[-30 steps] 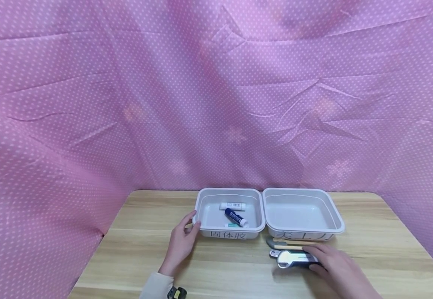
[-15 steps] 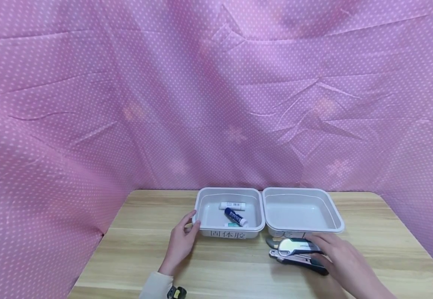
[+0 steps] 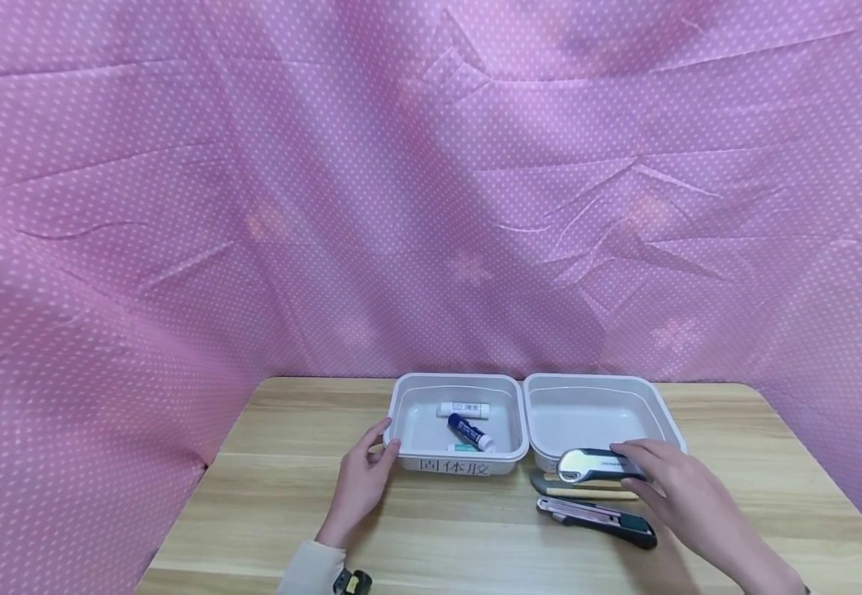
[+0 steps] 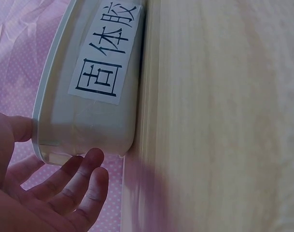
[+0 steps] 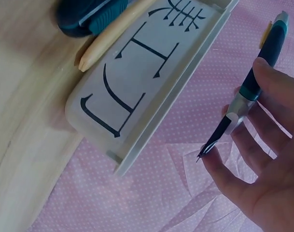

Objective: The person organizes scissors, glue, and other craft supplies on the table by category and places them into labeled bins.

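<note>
Wood-grain table point(image 3: 475, 549) in front of you; on it, the wider right tray point(image 3: 587, 413), labelled 美工刀, beside the left tray point(image 3: 419, 431). Your left hand point(image 3: 364, 475) rests at the left tray's outer corner, fingers spread, not clenched. Your right hand point(image 3: 679, 487) pinches the silver-and-black utility knife point(image 3: 600, 465), thumb opposing fingers; it's held above the table, by the right tray's front rim. Expect modest weight, stiff body, smooth metal likely slicker than the dark grip. Best hold: mid-handle, across the flat sides, clear of both ends; can't tell whether any blade shows. Beneath lie a black-handled snap-off knife point(image 3: 597, 521) and a yellow-and-grey cutter point(image 3: 594, 491). Smallest: glue sticks, including the navy one point(image 3: 466, 431), in the left tray.
</note>
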`<state>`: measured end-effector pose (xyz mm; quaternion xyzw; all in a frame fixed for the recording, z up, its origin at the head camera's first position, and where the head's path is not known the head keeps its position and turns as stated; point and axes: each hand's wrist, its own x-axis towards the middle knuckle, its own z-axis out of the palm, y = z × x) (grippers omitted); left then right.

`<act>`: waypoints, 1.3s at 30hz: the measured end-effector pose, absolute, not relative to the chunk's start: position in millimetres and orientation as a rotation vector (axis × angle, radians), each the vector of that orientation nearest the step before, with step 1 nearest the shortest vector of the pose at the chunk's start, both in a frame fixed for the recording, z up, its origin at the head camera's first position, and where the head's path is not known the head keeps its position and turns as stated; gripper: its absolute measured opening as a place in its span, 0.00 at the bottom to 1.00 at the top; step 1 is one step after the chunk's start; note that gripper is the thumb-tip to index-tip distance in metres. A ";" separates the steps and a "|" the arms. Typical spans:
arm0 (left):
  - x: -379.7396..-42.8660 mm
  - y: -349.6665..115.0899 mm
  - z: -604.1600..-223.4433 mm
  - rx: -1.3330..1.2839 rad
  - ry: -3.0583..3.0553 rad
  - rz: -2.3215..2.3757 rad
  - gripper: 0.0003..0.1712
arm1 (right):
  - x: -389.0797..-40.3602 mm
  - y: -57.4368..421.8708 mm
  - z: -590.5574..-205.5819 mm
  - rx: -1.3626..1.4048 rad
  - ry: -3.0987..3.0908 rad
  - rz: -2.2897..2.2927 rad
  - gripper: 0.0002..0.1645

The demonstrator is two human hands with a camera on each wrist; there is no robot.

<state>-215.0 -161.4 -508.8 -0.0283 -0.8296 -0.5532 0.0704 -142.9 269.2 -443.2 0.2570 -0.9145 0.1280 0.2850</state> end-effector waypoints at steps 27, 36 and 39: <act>-215.1 -160.4 -509.1 -0.063 -2.501 -1.656 0.27 | -209.5 287.0 -446.3 0.560 -2.754 0.534 0.25; -215.2 -161.1 -511.3 -0.079 -2.498 -1.651 0.28 | -223.8 287.1 -458.8 0.551 -2.805 0.588 0.23; -216.7 -161.7 -512.5 -0.084 -2.490 -1.646 0.27 | -228.8 286.8 -462.7 0.569 -2.808 0.600 0.22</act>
